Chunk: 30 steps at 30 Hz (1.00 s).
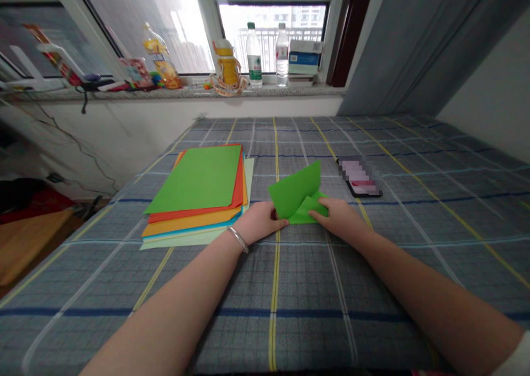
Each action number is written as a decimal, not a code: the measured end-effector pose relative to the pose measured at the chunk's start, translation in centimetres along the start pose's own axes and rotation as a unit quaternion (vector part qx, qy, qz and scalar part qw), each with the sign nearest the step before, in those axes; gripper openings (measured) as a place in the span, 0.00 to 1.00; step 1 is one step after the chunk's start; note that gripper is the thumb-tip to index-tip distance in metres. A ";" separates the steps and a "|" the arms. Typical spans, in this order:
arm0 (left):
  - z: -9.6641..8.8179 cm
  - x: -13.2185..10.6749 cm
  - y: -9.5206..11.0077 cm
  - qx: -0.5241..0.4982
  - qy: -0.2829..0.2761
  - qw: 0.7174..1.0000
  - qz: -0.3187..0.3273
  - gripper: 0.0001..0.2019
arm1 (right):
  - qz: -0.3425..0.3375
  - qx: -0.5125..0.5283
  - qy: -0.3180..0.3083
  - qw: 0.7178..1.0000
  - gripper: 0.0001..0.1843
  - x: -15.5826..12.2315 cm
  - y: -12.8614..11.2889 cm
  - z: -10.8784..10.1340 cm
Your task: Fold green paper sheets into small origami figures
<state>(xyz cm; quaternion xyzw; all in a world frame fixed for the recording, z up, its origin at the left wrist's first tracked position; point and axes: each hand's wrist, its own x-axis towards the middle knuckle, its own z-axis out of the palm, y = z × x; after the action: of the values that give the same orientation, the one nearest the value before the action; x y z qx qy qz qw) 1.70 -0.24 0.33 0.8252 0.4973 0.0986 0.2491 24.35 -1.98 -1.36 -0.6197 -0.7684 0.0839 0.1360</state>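
Both of my hands are on a folded sheet of green paper (295, 191), which lies on a checked grey-blue bedcover (290, 293) just right of a stack of coloured paper (194, 180). Its upper flap stands up, tilted away from me. My left hand (259, 223) sits at the sheet's left edge, fingers closed together with the tips touching the paper. The thumb is hidden, so I cannot tell whether this hand is pinching. My right hand (337, 220) lies over the sheet's lower right part, fingers pressed together and stretched nearly flat, pointing toward my left hand. Its thumb is hidden too, so I cannot tell about a pinch there either. A metal bangle (237, 239) circles my left wrist. The stack has a green sheet on top, with orange, yellow, blue and pale green sheets fanning out beneath it. Up and to the right of my right hand, a smartphone (359, 177) lies on the bedcover, its screen blurred out. Beyond the bedcover, on a stone windowsill (265, 91), stand two water bottles (254, 56), a yellow flask (227, 61) and a white and blue carton (305, 57)
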 end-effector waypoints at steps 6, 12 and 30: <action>0.2 0.2 -0.3 -0.010 -0.011 1.000 0.003 0.11 | 0.020 -0.021 -0.011 1.000 0.14 -0.2 -0.4 -0.2; 0.0 0.0 -0.4 0.005 -0.024 1.000 0.010 0.10 | 0.017 -0.028 -0.023 0.999 0.14 -0.2 -0.5 -0.5; -0.1 -0.2 0.3 -0.014 -0.001 1.000 -0.015 0.09 | 0.041 0.035 0.012 0.998 0.16 -0.5 -0.4 -0.1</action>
<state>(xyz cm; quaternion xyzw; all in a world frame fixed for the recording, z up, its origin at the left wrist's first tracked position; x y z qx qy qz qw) 1.77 -0.52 0.53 0.8139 0.5083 0.1008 0.2628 24.09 -2.57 -1.16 -0.6468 -0.7369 0.1090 0.1636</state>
